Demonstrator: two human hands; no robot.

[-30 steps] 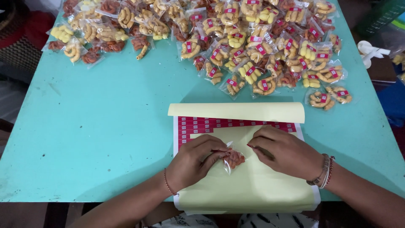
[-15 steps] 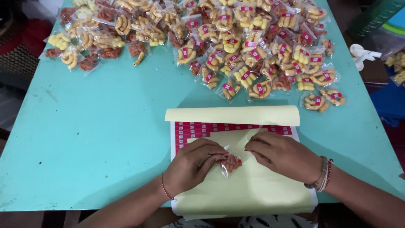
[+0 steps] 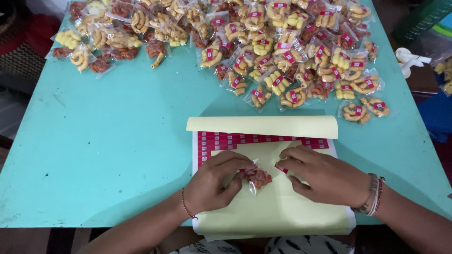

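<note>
Red sticker goes on the small snack bag

Clear plastic is slippery, so the small snack bag (image 3: 258,178) needs a firm hold. It lies on the yellow backing sheet (image 3: 278,211), near the front edge of the turquoise tabletop (image 3: 108,155). The left hand (image 3: 214,182) has its grip closed on the bag's left side, with the fingers curled over the top and pressing it flat. The right hand (image 3: 325,176) pinches a red sticker (image 3: 281,169) at its fingertips, just beside the bag and, as far as one can see, not yet pressed on.

To do it well, I think the plastic should be smooth and tight first. The sticker should go down from one edge and then be rubbed flat, so no wrinkle forms. It should sit straight, like on the finished bags (image 3: 292,61) piled at the far side. The remaining red stickers (image 3: 226,140) wait in rows under the rolled sheet.
</note>
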